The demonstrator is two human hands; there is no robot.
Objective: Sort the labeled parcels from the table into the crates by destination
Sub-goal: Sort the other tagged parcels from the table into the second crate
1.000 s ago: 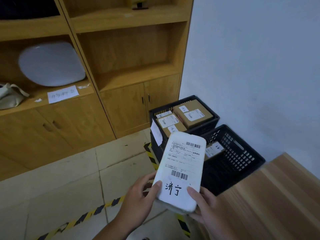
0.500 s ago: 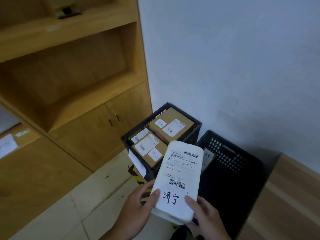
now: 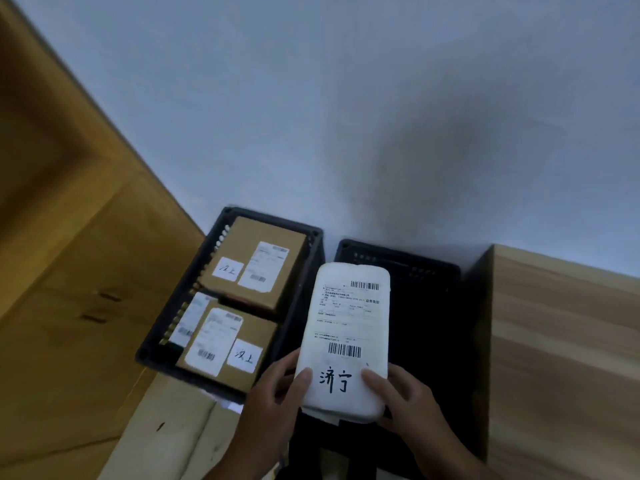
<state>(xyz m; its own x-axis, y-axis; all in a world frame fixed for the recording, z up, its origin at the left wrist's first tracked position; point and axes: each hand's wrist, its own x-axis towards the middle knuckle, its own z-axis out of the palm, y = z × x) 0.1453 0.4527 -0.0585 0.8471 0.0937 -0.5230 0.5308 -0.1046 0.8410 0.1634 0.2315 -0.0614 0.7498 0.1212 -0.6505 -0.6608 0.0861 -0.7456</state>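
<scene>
A white padded parcel (image 3: 349, 327) with a shipping label, barcodes and handwritten characters is held in both hands over the right black crate (image 3: 429, 306). My left hand (image 3: 277, 400) grips its lower left edge, thumb on top. My right hand (image 3: 408, 403) grips the lower right edge, thumb on the face. The left black crate (image 3: 311, 258) holds two labeled cardboard boxes, one at the back (image 3: 242, 251) and one at the front (image 3: 207, 362). The right crate's inside is dark and its contents are hidden.
A light wooden table (image 3: 564, 358) stands right of the crates. A wooden cabinet (image 3: 69, 289) fills the left side. A grey wall (image 3: 346, 116) rises behind the crates. Pale tiled floor (image 3: 166, 431) lies at lower left.
The view has swung right and down, so the crates now lie directly below. The parcel, still held in both hands, has moved over the right crate.
</scene>
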